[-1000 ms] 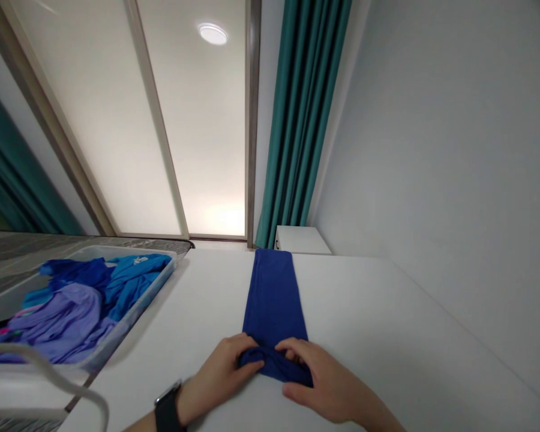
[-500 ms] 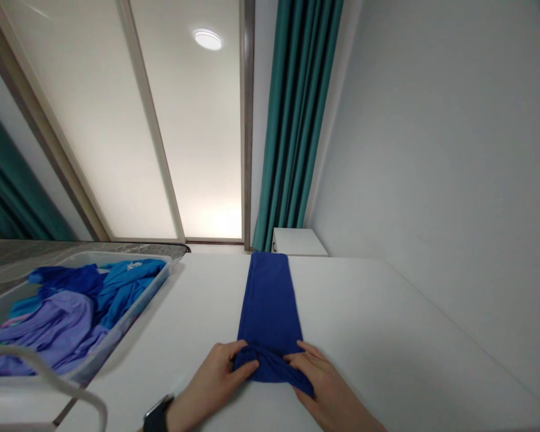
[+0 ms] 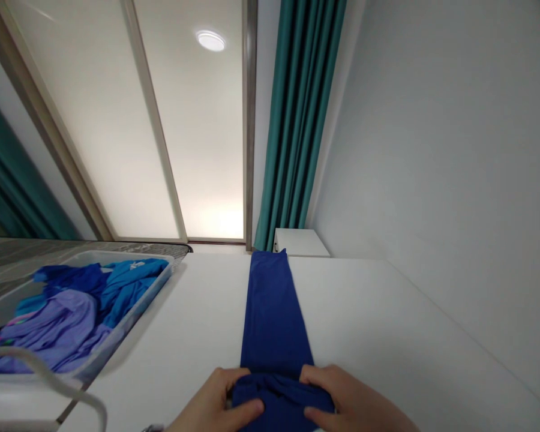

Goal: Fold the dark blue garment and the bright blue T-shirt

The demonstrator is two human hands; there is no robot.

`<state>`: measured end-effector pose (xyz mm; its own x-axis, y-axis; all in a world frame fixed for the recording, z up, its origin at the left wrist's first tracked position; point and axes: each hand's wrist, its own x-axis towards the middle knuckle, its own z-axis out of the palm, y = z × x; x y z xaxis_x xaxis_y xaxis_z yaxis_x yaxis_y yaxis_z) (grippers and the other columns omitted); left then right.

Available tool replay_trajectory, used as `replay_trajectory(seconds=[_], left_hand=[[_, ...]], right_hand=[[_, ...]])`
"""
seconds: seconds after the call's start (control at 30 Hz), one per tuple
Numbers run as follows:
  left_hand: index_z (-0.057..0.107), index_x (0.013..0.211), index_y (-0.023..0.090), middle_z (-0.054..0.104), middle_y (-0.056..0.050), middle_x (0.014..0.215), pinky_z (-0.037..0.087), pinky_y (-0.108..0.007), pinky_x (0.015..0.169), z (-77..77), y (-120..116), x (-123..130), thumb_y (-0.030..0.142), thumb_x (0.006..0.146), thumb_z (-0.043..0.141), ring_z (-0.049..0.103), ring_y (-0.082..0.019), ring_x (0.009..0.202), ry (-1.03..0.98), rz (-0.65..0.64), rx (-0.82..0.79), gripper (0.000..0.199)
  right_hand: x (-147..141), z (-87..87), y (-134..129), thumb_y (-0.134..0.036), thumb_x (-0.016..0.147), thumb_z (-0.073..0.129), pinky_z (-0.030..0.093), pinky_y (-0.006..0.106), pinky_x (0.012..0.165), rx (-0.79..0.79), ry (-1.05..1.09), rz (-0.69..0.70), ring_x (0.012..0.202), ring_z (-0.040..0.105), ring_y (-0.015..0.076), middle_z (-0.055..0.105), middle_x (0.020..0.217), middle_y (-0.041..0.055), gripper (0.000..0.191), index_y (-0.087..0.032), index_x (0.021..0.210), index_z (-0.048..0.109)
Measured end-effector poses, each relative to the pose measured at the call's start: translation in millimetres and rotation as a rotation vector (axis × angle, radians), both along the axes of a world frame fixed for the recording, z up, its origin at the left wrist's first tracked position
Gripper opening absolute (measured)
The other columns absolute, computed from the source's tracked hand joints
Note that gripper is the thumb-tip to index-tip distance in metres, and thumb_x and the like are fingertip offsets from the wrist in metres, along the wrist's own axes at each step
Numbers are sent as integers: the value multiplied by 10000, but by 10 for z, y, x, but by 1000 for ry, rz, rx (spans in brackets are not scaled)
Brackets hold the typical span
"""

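A dark blue garment (image 3: 274, 318) lies as a long narrow folded strip on the white table (image 3: 198, 324), its far end near the table's back edge. At the near end the cloth is bunched and turned over. My left hand (image 3: 220, 399) grips the left side of that bunched part, thumb on top. On the right side my right hand (image 3: 337, 396) pinches the same end, its thumb also on the cloth. What kind of garment it is cannot be made out. The frame's lower edge cuts off the nearest part.
To the left stands a white plastic bin (image 3: 148, 306) holding purple (image 3: 67, 324) and blue clothes (image 3: 130, 285). A pale curved cable or rod (image 3: 49, 375) crosses in front of it. Behind the table are a small white cabinet (image 3: 301, 242) and a green curtain (image 3: 297, 120); a wall (image 3: 432, 150) rises at the right.
Both hands have drawn the near end of the garment toward me, down the view. The strip looks longer, and its far right corner now sticks up slightly.
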<state>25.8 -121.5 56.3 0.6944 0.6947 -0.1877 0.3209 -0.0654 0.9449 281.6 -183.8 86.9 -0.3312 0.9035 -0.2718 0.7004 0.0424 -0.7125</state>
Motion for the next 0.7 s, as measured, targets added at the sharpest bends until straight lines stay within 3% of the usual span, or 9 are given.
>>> replay_trajectory(seconds=[0.1,0.2,0.37,0.47,0.6,0.7], left_hand=[[719,1035,196,696,-64,1056,443,-332,920,81,201,-12,667,855,485,564,-264,1030,-146,62,16,556],[574,1311,235,616,-73,1282,327,-426,1075,42,470,29,674,923,318,498,-282,1220,-349,50,-153,640],[399,1437,157,725,-113,990,350,-504,1017,-219,766,206,704,914,288,640,-296,1016,-556,-4,-483,765],[408,1435,171,722,-124,1058,364,-492,1022,-316,775,257,673,926,319,647,-296,1046,-645,1,-577,721],[381,1467,246,495,-81,1451,245,-444,1152,-376,729,242,607,949,362,445,-269,1336,-676,34,-499,632],[254,1523,259,297,-44,1571,178,-401,1194,-426,718,222,557,944,442,278,-237,1437,-622,120,-340,678]], right_hand=[[45,52,152,-203,816,579,402,252,786,95,77,3,865,570,163,650,926,-12,120,-230,927,617],[71,88,324,-196,830,562,402,241,738,150,190,3,795,552,145,632,875,-22,72,-218,887,598],[104,117,528,-231,865,547,411,237,705,210,277,-40,767,539,141,611,851,-19,50,-211,886,587],[142,163,649,-261,869,562,420,244,708,249,289,-73,776,546,148,610,851,-15,65,-208,891,593],[184,164,954,-329,862,580,448,263,735,276,417,-130,801,565,162,617,855,-9,133,-204,906,597],[188,-46,1294,-346,847,573,469,299,801,347,433,-260,853,593,183,644,906,6,162,-203,920,596]])
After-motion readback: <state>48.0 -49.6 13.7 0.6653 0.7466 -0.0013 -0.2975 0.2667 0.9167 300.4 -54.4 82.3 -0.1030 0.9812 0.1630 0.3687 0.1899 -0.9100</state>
